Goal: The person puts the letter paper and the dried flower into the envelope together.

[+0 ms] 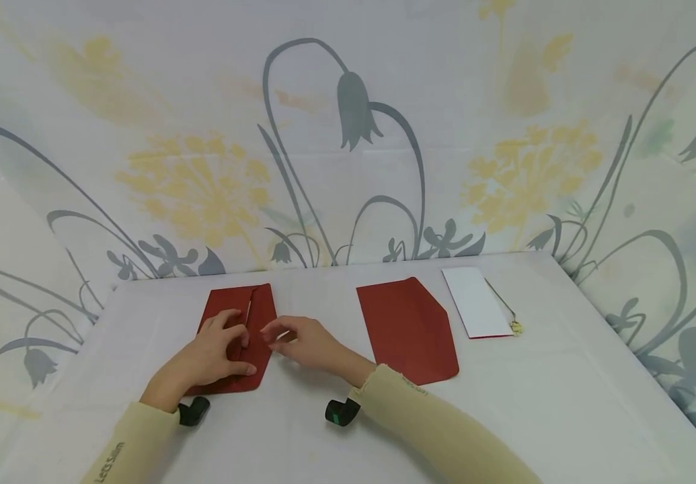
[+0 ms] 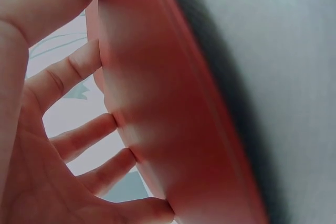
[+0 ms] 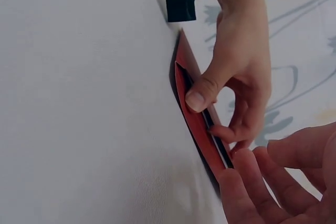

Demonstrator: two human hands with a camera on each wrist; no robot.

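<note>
We've got a folded red envelope (image 1: 255, 353) lying on the white-covered counter (image 1: 565, 390), and that's our landmark. Left hand (image 1: 217, 353) rests on top of it, fingers bowed and spread wide, tips pressing on the paper; right wrist view puts the thumb on one panel beside the long opening and a fingertip at that opening, where we see a thin pale strip. Right hand (image 1: 308, 343) is at the envelope's right edge, fingers loosely bent with a narrow gap to the thumb; we can't tell if the tips touch the edge. To the right of the folded envelope, well apart, we note a second red envelope (image 1: 408, 333) lying flat, tapered side facing away from it. Farther right of it: a white card (image 1: 477, 302) with a red lower edge, plus a thin cord (image 1: 501, 299) and small yellow charm (image 1: 516, 328) along the card's far side. Beyond the folded envelope we see the flower-print backdrop (image 1: 323, 168); nearer us than it, beige sleeves (image 1: 136, 437) and black wrist mounts (image 1: 341, 413).
</note>
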